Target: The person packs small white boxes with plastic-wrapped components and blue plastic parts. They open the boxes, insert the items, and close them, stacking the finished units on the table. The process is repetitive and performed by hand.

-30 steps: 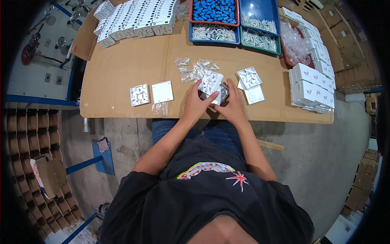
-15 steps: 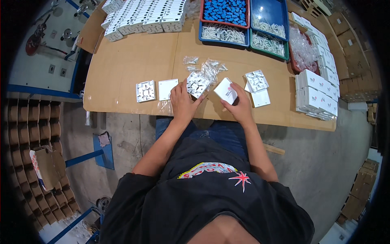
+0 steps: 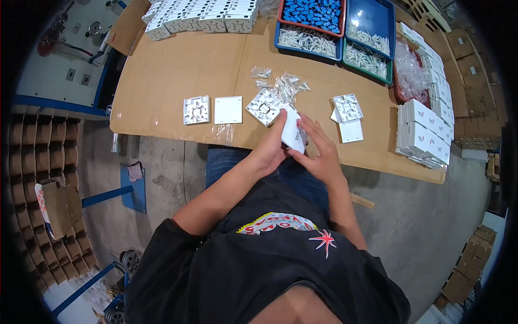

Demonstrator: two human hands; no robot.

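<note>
white square piece (image 3: 293, 133) held between my left hand (image 3: 271, 147) and right hand (image 3: 322, 152), above the near edge of the surface (image 3: 178, 70)
both hands were closed on the piece from opposite sides, parted only by its width, probably because one grip alone would have let it tip; it was tilted, printed face showing (i could not tell how my left fingertips met its hidden underside). an open-faced white case (image 3: 264, 107) lay just beyond my left fingers, likely left there for easy reach, with clear plastic packets (image 3: 290, 87) behind it, toward the far edge. the blue parts (image 3: 314, 15) sat in a red tray (image 3: 311, 33) at that far edge, and white boxes (image 3: 424, 128) were stacked by the right edge, presumably to leave my elbows room.
</note>
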